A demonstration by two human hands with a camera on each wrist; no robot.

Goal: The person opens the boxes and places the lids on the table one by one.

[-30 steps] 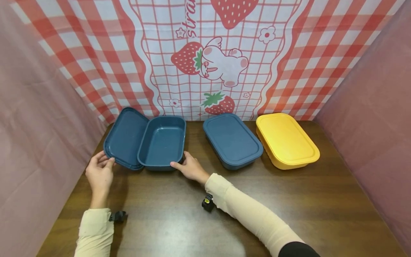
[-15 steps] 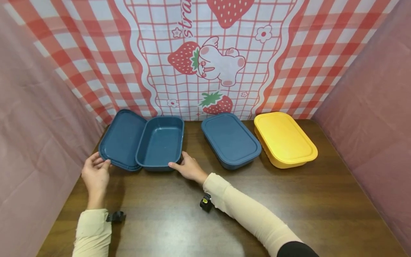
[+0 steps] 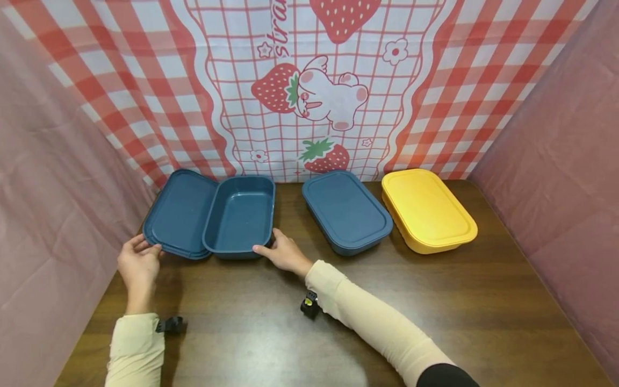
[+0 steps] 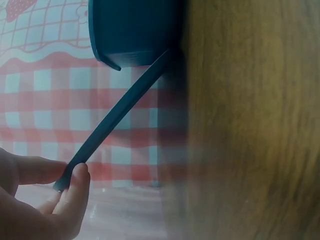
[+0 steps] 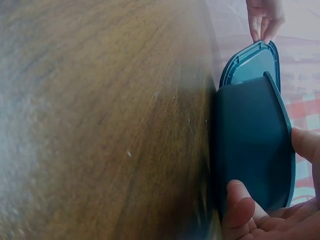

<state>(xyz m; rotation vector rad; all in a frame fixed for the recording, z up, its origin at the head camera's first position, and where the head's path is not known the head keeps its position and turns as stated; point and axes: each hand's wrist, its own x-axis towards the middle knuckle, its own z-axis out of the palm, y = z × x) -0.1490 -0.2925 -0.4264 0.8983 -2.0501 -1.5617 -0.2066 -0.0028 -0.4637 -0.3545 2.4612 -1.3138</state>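
My left hand [image 3: 139,269] pinches the outer near corner of a dark blue lid [image 3: 181,212], thumb on one face and fingers on the other. In the left wrist view the lid [image 4: 115,117] slants, its lower edge down by the table beside the box and its held edge raised. Right of it stands an uncovered blue food container [image 3: 240,220] with nothing inside. My right hand [image 3: 285,251] grips that container's near right corner, thumb at the rim and fingers against the side wall. The right wrist view shows the container's outer wall [image 5: 252,140] between thumb and fingers.
A lidded blue container [image 3: 349,209] stands to the right on the brown wooden table [image 3: 251,322]. Beside it is a lidded yellow container [image 3: 430,209]. A strawberry-print checked cloth [image 3: 333,145] hangs behind, with pink cloth [image 3: 63,226] along the left side.
My left hand has moved left and down, lowering the lid's outer edge so it leans flatter. The right hand has stayed on the container's corner.
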